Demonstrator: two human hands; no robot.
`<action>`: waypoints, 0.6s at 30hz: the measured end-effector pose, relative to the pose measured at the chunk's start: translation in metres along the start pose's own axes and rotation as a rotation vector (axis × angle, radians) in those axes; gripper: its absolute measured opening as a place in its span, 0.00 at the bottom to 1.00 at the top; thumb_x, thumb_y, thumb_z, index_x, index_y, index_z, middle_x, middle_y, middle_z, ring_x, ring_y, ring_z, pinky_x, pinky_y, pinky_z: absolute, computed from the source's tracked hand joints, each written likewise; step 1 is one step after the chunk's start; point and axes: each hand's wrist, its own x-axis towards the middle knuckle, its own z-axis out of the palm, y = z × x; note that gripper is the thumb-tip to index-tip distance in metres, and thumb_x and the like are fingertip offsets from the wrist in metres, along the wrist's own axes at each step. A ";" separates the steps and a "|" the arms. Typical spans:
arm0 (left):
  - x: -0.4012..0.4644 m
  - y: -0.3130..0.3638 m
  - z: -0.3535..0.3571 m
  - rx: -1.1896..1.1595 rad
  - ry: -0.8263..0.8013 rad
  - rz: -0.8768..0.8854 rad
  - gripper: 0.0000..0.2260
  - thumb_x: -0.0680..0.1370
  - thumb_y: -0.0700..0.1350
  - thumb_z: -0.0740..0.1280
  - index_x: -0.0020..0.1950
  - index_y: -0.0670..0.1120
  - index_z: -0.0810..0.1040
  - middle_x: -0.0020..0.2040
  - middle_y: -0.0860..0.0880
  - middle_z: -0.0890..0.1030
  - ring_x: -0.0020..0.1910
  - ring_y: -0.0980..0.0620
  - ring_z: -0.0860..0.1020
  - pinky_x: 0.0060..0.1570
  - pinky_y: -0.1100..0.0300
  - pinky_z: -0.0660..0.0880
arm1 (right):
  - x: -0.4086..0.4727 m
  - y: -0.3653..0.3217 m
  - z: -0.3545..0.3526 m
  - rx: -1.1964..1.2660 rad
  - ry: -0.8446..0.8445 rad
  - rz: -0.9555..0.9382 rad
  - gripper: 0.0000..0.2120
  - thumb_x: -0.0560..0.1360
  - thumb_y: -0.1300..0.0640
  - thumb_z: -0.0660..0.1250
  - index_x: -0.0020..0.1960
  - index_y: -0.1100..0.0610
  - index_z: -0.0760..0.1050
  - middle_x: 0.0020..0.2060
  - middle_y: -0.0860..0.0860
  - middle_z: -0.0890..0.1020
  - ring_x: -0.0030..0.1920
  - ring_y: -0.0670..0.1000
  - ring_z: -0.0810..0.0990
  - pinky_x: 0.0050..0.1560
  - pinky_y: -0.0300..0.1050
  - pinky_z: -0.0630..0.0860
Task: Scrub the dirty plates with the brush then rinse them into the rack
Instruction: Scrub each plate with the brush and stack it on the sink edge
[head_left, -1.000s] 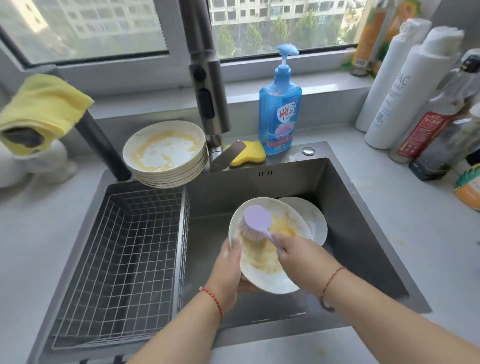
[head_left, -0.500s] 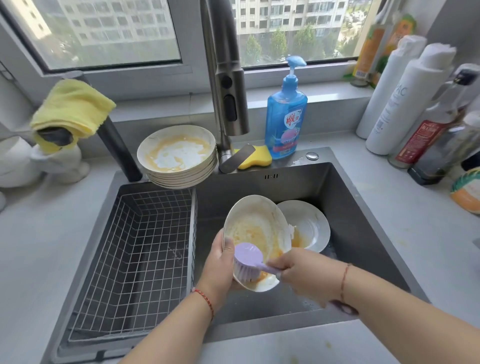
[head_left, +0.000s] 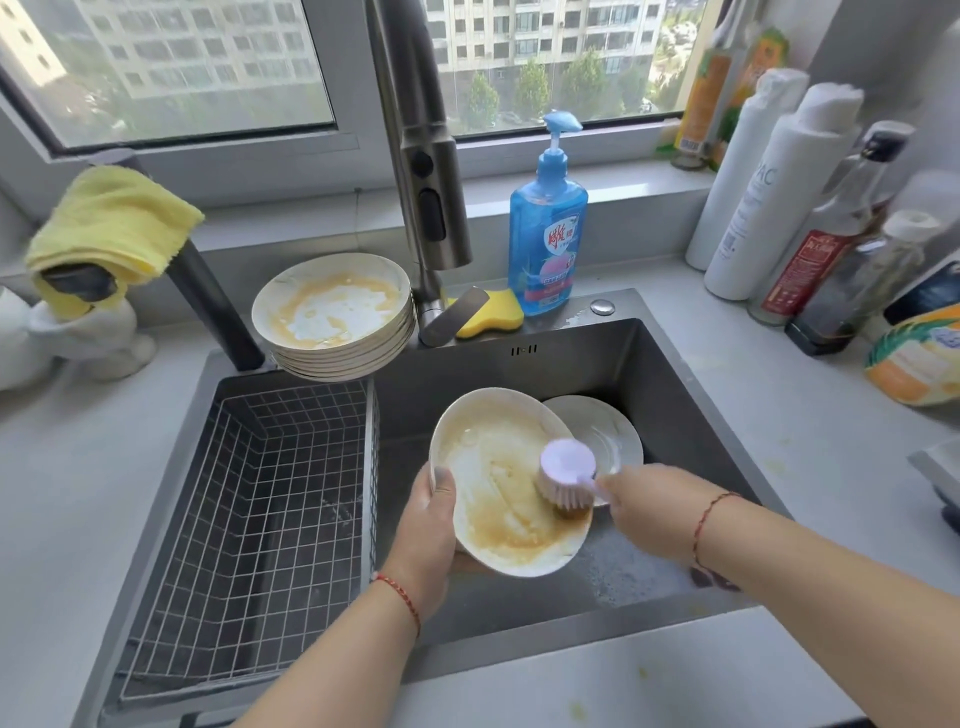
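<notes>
right hand (head_left: 655, 512) presses brush (head_left: 566, 480) on plate (head_left: 498, 488), bristles seemingly touching.

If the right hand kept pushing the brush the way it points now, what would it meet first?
The right hand points left across the held plate, so the brush would likely reach the left hand thumb on the plate's left rim first; depth is uncertain.

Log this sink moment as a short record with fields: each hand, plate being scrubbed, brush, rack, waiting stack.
left hand: grips the held plate by its left rim
right hand: holds the brush handle
held plate: tilted over the sink, smeared with yellow-brown residue
brush: lilac, bristles on the plate's right side
rack: wire basket in the sink's left part, no plates in it
stack of dirty plates: on the sink's back edge
</notes>
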 end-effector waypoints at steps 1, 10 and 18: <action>0.001 0.002 0.000 0.012 0.006 0.013 0.21 0.75 0.65 0.56 0.65 0.59 0.71 0.61 0.50 0.81 0.59 0.44 0.81 0.58 0.37 0.77 | -0.005 0.002 0.002 0.009 -0.078 -0.014 0.17 0.78 0.62 0.52 0.64 0.56 0.71 0.35 0.50 0.69 0.31 0.50 0.68 0.30 0.39 0.66; 0.003 0.007 -0.001 0.054 0.060 0.104 0.17 0.81 0.60 0.54 0.66 0.57 0.72 0.61 0.50 0.81 0.60 0.47 0.80 0.60 0.38 0.76 | -0.009 0.008 0.013 0.255 -0.221 -0.077 0.21 0.71 0.62 0.52 0.60 0.52 0.72 0.31 0.57 0.73 0.26 0.55 0.70 0.31 0.46 0.70; -0.003 0.013 0.001 -0.002 -0.001 0.053 0.18 0.80 0.62 0.54 0.66 0.57 0.72 0.57 0.50 0.83 0.53 0.44 0.83 0.44 0.37 0.81 | -0.003 -0.001 -0.010 -0.150 0.061 -0.036 0.28 0.78 0.62 0.52 0.75 0.48 0.55 0.33 0.48 0.63 0.31 0.48 0.64 0.31 0.43 0.65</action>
